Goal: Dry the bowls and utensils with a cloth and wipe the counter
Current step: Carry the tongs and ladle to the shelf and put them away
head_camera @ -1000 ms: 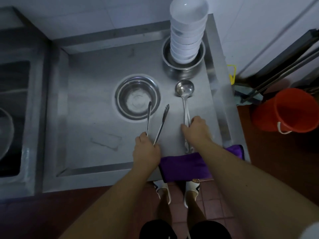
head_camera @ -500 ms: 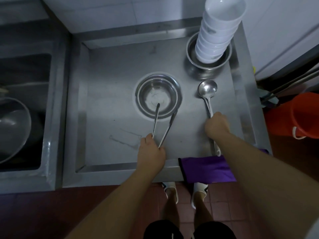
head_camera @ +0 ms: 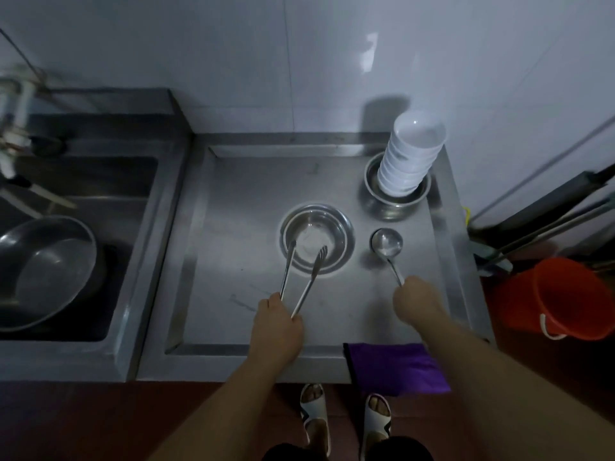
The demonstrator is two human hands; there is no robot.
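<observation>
Left hand (head_camera: pixel 278 322) had its grip curled round the tongs (head_camera: pixel 301 271), tips hanging over the near rim of the steel bowl (head_camera: pixel 316 237) mid-bench (head_camera: pixel 239 207). Right hand (head_camera: pixel 417 302) gripped the ladle (head_camera: pixel 387 244) handle, its scoop lying just right of that bowl. White bowls (head_camera: pixel 411 158) sat stacked behind-right of it, and the purple cloth (head_camera: pixel 396 367) draped over the bench's front edge, near-right of the bowl.

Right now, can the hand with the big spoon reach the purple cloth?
Probably yes, once it lets go. The right hand is gripping the ladle, so it is busy. But the purple cloth hangs over the counter edge just below that wrist, and nothing lies between them.
</observation>
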